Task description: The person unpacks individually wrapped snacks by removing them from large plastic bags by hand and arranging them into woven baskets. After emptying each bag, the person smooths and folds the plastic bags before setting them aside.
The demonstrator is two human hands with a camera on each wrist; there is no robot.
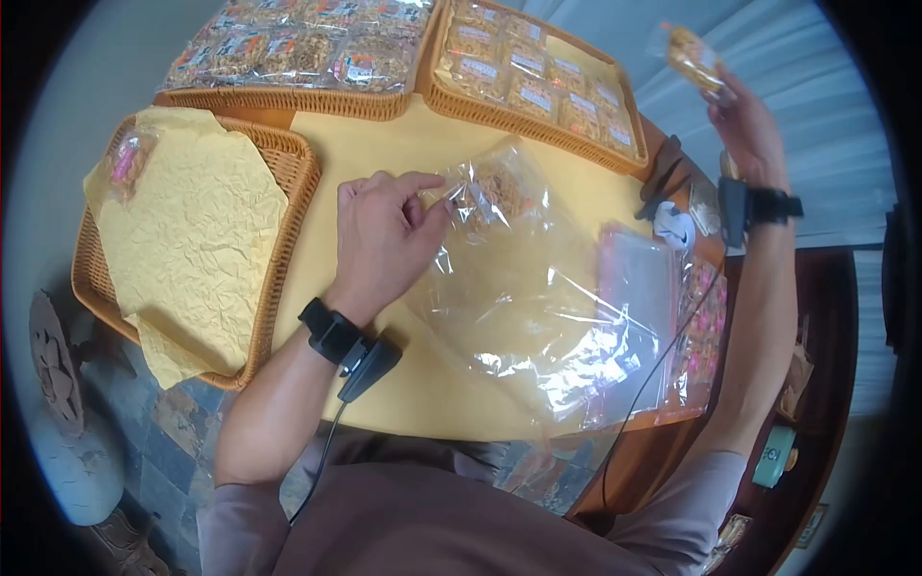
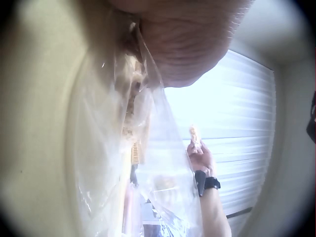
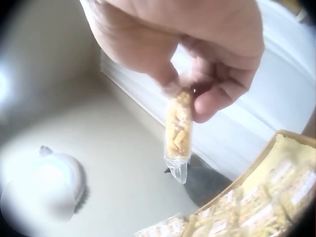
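Observation:
Over the middle of the table, my left hand (image 1: 389,230) pinches the edge of a large clear plastic bag (image 1: 504,317) between thumb and fingers. Inside the bag's far end lies a nutty snack piece (image 1: 497,187), close to those fingertips. The left wrist view shows the bag's film (image 2: 106,143) hanging from the hand. Raised high at the far right, my right hand (image 1: 749,134) grips a small wrapped snack packet (image 1: 693,60) by one end. In the right wrist view that packet (image 3: 178,128) points away from the thumb and fingers, its nutty filling visible through clear wrap.
Two wicker baskets (image 1: 533,104) of wrapped snacks stand at the back. A paper-lined basket (image 1: 288,259) at left holds one pink-labelled packet (image 1: 132,163). Flat clear bags (image 1: 636,288) and pink-labelled packets (image 1: 703,326) lie at right. A cable (image 1: 658,370) hangs from the right wrist.

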